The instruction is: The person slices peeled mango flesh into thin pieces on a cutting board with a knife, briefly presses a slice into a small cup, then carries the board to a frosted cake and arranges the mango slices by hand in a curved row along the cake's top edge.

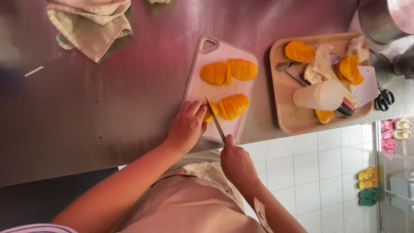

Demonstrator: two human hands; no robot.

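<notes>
Orange mango [230,106] under knife [215,121]

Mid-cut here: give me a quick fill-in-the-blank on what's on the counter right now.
1. The right hand holds a ____.
2. The left hand steadies orange fruit on the pale ____ board.
3. Black-handled ____ lie right of the tan tray.
4. A crumpled ____ lies at the counter's top left.

Missing words: knife; cutting; scissors; cloth
</notes>
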